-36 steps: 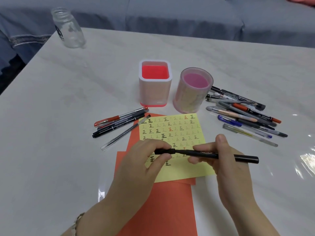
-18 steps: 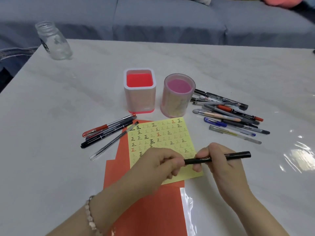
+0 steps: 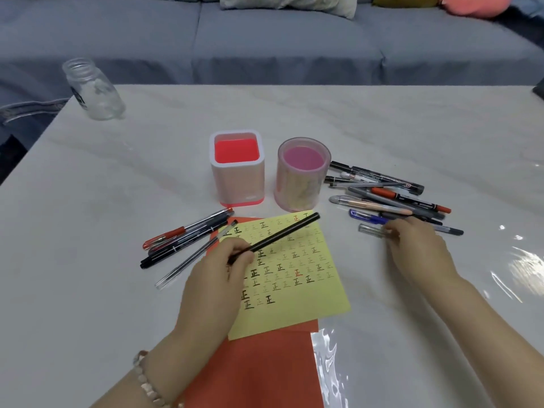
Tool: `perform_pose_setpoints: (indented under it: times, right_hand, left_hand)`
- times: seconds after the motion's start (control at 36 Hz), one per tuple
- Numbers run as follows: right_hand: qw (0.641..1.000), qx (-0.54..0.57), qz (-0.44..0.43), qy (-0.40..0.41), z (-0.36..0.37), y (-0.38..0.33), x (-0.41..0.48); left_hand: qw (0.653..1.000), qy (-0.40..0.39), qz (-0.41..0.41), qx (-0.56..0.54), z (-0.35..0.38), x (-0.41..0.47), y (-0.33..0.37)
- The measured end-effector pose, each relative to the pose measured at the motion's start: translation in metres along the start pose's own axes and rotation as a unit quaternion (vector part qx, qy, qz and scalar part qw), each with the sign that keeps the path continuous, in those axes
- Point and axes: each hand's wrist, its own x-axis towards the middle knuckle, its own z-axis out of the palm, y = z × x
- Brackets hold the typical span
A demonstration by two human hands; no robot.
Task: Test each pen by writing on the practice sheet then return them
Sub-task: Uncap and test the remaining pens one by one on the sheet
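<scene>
One pen point(image 3: 282, 234), mostly beyond left grip point(image 3: 217, 278)

White marble-look table point(image 3: 117, 201) spreads under and all round the grip of the left hand point(image 3: 219, 278). Far beyond that grip, a grey-blue sofa point(image 3: 265, 48) runs along the table's far edge, with cushions point(image 3: 282, 2) up top. Right of the grip, bright light glares off the tabletop.

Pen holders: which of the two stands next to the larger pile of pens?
The round pink holder. The larger pile lies right beside it; the square holder with the red inside stands on its far side, away from that pile.
</scene>
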Motion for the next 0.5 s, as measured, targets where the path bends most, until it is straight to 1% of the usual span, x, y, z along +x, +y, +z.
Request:
perform_pose_setpoints:
  times: [0.08, 0.14, 0.19, 0.25, 0.36, 0.44, 0.5]
  right_hand:
    - [1.000, 0.000, -0.021, -0.007, 0.001, -0.006, -0.004]
    - [0.998, 0.044, -0.035, -0.022, 0.000, -0.014, -0.012]
    - [0.994, 0.097, -0.040, -0.041, -0.003, -0.024, -0.022]
    - [0.988, 0.135, -0.058, -0.052, -0.006, -0.035, -0.031]
    - [0.976, 0.175, -0.110, -0.071, -0.011, -0.057, -0.045]
    - [0.968, 0.199, -0.135, -0.077, -0.013, -0.070, -0.052]
    - [0.962, 0.214, -0.151, -0.081, -0.014, -0.078, -0.055]
  left_hand:
    - [0.991, 0.029, 0.043, 0.122, -0.018, -0.003, -0.023]
    - [0.974, 0.057, 0.087, 0.200, -0.028, -0.002, -0.042]
    - [0.961, 0.069, 0.105, 0.248, -0.035, -0.001, -0.060]
    - [0.950, 0.086, 0.117, 0.276, -0.040, 0.001, -0.072]
    - [0.929, 0.104, 0.120, 0.334, -0.046, 0.006, -0.081]
    - [0.926, 0.101, 0.099, 0.351, -0.048, 0.012, -0.082]
    - [0.930, 0.083, 0.078, 0.351, -0.048, 0.015, -0.080]
